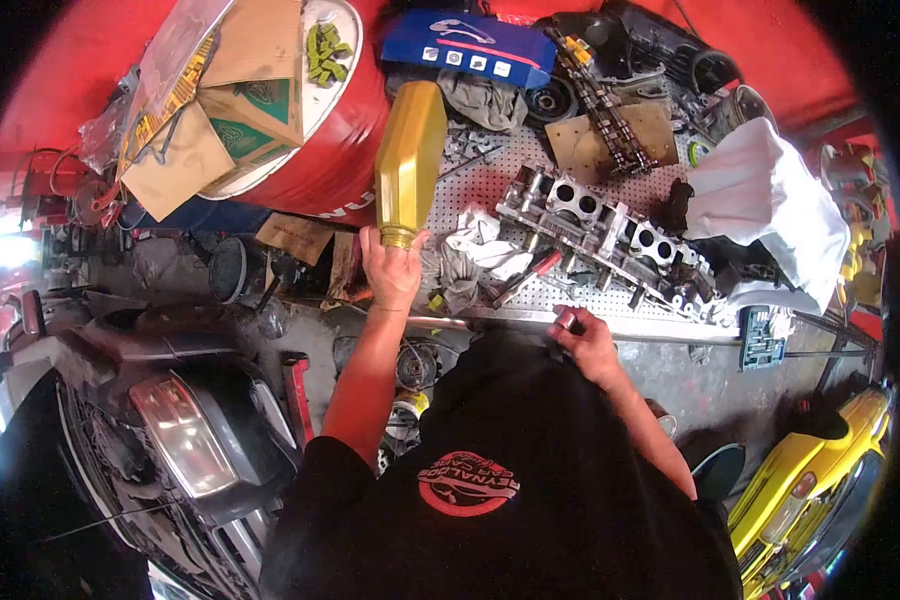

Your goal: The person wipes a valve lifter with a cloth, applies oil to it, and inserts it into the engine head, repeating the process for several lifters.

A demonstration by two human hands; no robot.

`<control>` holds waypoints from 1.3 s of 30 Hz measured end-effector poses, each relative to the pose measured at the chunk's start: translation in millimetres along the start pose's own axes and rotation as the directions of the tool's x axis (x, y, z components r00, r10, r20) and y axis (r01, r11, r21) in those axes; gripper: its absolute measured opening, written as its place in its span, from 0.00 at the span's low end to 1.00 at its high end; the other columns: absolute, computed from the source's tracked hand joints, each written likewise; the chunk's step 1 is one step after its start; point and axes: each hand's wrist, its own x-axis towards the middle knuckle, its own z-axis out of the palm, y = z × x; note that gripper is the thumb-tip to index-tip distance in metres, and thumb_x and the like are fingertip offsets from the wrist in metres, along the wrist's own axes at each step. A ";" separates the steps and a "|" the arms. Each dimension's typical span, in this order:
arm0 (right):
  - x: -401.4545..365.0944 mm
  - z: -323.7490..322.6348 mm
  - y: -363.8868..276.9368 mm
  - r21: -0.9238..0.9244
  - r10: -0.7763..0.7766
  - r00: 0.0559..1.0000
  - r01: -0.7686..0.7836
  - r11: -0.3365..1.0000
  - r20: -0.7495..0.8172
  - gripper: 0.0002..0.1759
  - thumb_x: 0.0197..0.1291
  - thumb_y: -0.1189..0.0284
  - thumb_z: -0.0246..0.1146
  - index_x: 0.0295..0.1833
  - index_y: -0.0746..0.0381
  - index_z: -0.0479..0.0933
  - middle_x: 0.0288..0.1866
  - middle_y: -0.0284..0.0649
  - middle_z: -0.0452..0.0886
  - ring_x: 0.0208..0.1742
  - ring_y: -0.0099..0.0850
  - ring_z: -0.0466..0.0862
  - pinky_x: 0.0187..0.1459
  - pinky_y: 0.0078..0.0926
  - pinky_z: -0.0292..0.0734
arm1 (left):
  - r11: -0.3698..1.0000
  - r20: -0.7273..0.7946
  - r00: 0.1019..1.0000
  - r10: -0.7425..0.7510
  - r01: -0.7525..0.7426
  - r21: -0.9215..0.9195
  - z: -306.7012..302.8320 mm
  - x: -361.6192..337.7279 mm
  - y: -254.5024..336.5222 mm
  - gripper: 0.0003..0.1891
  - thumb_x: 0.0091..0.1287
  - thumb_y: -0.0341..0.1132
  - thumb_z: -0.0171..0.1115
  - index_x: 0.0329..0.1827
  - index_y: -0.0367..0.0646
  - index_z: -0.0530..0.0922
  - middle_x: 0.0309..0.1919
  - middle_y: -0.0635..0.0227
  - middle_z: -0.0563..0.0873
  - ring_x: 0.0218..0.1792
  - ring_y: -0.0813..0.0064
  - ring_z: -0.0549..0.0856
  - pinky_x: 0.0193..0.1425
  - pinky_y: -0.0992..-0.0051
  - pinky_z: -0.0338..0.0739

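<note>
My left hand (392,272) is closed around the neck of a gold plastic oil bottle (410,150), whose wide body points away from me toward the back of the bench. By the bench's front edge, the fingers of my right hand (585,345) are pinched together on something small that I cannot make out. A metal cylinder head (610,235) with round openings lies across the perforated bench top, beyond my right hand. Between my hands are a white rag (488,243) and a tool with a red handle (542,264).
At the left stands a red and white drum (340,150) with cardboard (255,125) on it. Camshafts (610,115), a blue box (467,48) and a white cloth (765,200) sit further back. A dark car front (185,430) and a yellow car (810,480) flank me.
</note>
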 end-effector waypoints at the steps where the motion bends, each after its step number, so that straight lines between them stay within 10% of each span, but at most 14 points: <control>1: -3.0 0.0 -10.1 -0.092 -0.072 0.997 0.069 0.993 -0.024 0.19 0.59 0.70 0.71 0.53 0.67 0.79 0.41 0.40 0.81 0.42 0.31 0.79 0.48 0.27 0.74 | 1.000 -0.006 1.000 0.000 0.000 0.001 -0.7 3.6 3.2 0.12 0.59 0.36 0.71 0.40 0.41 0.80 0.36 0.58 0.80 0.39 0.52 0.75 0.42 0.55 0.70; 8: -1.1 3.2 -21.1 -0.214 -0.348 0.933 0.324 0.922 -0.088 0.24 0.55 0.75 0.72 0.59 0.64 0.78 0.42 0.44 0.83 0.44 0.35 0.82 0.49 0.30 0.77 | 0.994 -0.101 0.992 0.070 -0.078 -0.071 2.1 15.7 6.5 0.12 0.56 0.34 0.73 0.39 0.40 0.79 0.36 0.56 0.79 0.38 0.49 0.75 0.44 0.53 0.70; 17: 1.4 7.5 -27.7 0.053 -0.078 0.990 0.085 0.995 -0.119 0.17 0.58 0.77 0.70 0.52 0.63 0.74 0.45 0.40 0.86 0.43 0.28 0.84 0.47 0.27 0.79 | 0.993 -0.171 0.982 0.083 -0.096 -0.072 2.9 27.2 9.2 0.15 0.56 0.35 0.74 0.41 0.40 0.79 0.38 0.58 0.80 0.38 0.50 0.75 0.44 0.54 0.71; 29: 11.9 4.3 -16.9 -0.005 -0.132 0.983 0.133 0.991 -0.125 0.15 0.59 0.74 0.71 0.50 0.64 0.77 0.44 0.41 0.87 0.45 0.28 0.85 0.50 0.27 0.78 | 0.998 -0.169 0.986 -0.002 -0.009 -0.063 -4.3 41.1 14.1 0.10 0.59 0.35 0.72 0.38 0.40 0.83 0.38 0.57 0.82 0.38 0.50 0.77 0.43 0.54 0.71; 36: 16.8 3.2 -15.5 -0.027 -0.078 0.990 0.076 0.997 -0.114 0.15 0.59 0.73 0.70 0.50 0.64 0.77 0.42 0.41 0.86 0.44 0.26 0.84 0.49 0.26 0.78 | 0.996 0.285 0.955 -0.082 0.065 0.067 2.6 32.6 -11.3 0.13 0.60 0.39 0.70 0.35 0.36 0.82 0.35 0.54 0.83 0.39 0.50 0.79 0.42 0.55 0.73; 39: 17.5 4.3 -15.6 0.046 -0.088 0.987 0.095 0.994 -0.134 0.15 0.59 0.74 0.71 0.50 0.64 0.77 0.42 0.41 0.86 0.44 0.26 0.83 0.50 0.26 0.78 | 0.994 0.026 1.000 0.012 -0.010 -0.106 3.6 19.8 -6.6 0.09 0.57 0.32 0.72 0.36 0.38 0.82 0.38 0.57 0.84 0.39 0.50 0.79 0.44 0.56 0.73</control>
